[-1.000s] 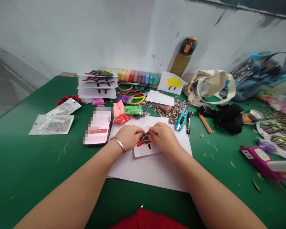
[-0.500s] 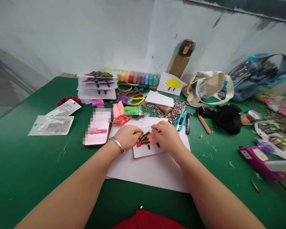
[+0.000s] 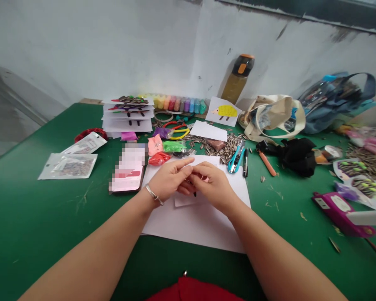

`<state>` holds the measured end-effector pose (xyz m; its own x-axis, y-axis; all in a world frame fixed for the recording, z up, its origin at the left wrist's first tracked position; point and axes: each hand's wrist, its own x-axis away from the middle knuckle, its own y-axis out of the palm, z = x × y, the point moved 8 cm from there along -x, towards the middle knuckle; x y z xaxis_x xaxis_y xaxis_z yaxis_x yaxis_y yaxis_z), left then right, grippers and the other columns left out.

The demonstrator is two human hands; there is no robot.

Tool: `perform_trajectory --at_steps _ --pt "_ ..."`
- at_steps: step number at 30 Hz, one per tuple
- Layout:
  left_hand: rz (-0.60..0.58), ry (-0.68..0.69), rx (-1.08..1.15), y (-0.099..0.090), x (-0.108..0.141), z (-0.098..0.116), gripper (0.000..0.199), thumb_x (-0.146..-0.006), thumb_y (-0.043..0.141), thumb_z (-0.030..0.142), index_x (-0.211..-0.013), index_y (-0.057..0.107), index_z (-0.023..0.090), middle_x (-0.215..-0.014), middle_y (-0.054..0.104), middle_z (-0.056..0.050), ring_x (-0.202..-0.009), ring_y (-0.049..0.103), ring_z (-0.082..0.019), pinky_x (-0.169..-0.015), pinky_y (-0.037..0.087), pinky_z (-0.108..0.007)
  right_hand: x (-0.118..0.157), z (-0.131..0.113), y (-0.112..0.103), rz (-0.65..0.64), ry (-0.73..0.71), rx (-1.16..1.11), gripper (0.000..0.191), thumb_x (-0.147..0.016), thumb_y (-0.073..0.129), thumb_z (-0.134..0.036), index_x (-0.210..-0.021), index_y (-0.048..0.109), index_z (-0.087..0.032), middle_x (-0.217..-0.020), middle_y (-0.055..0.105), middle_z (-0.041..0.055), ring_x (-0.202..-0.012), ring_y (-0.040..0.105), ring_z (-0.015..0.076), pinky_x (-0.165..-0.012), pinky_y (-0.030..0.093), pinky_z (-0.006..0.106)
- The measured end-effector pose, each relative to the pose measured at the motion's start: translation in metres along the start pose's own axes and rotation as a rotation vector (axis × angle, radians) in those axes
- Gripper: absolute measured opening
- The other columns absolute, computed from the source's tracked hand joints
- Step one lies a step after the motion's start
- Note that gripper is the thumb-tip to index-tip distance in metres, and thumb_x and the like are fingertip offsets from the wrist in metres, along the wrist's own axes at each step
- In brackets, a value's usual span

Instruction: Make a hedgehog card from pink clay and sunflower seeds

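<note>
My left hand (image 3: 171,177), with a silver bracelet on its wrist, is turned partly palm-in with its lower fingers curled. My right hand (image 3: 211,184) meets it, thumb and fingertips pinched against the left fingers. Whatever lies between them is too small or hidden to make out. Directly beneath is a small white card (image 3: 183,202), resting on larger white sheets (image 3: 207,228). The hands cover most of the card's salmon-pink clay animal shape with seeds on it; a dark leg shows.
Sunflower seeds (image 3: 227,150) lie scattered behind the sheets, beside a blue utility knife (image 3: 237,158) and a black marker (image 3: 245,162). Bagged clay (image 3: 174,146) and a phone (image 3: 130,167) are to the left. Stacked cards (image 3: 127,113) stand at the back; a glue gun (image 3: 338,213) lies right.
Both hands have come together over the card, and the left has rolled palm-in. The clay animal, visible between them before, is now mostly covered. The view has shifted slightly.
</note>
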<state>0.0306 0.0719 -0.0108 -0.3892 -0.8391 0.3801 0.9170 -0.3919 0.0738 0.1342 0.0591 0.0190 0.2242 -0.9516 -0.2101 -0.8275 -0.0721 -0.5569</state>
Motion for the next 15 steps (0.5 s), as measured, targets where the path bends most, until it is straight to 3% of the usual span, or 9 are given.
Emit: perform_trajectory --at_steps 7,12,15 --pt "-0.062 0.026 0.066 0.011 0.002 -0.003 0.041 -0.094 0.046 0.031 -0.132 0.048 0.019 -0.08 0.069 -0.006 -0.063 0.068 -0.016 -0.055 0.057 -0.026 0.002 0.011 0.008 -0.038 0.145 -0.388 0.015 -0.085 0.056 -0.027 -0.088 0.069 -0.021 -0.082 0.061 0.001 -0.068 0.053 0.0113 -0.061 0.042 0.024" --pt "-0.151 0.112 0.108 0.018 0.011 0.007 0.049 -0.089 0.05 0.048 -0.13 0.048 0.02 -0.081 0.068 -0.006 -0.062 0.067 -0.016 -0.055 0.056 -0.028 0.007 0.004 0.012 -0.054 0.206 -0.766 0.017 -0.082 0.062 -0.035 -0.09 0.064 -0.02 -0.073 0.059 -0.0008 -0.058 0.051 0.0103 -0.053 0.042 0.024" --pt "-0.148 0.175 0.038 0.017 0.012 0.013 0.047 -0.087 0.048 0.055 -0.111 0.058 0.016 -0.069 0.065 -0.003 -0.056 0.064 -0.014 -0.05 0.052 -0.023 0.009 -0.003 0.005 -0.029 0.176 -0.702 0.011 -0.087 0.056 -0.032 -0.09 0.058 -0.022 -0.068 0.056 -0.003 -0.056 0.051 0.0107 -0.053 0.042 0.025"
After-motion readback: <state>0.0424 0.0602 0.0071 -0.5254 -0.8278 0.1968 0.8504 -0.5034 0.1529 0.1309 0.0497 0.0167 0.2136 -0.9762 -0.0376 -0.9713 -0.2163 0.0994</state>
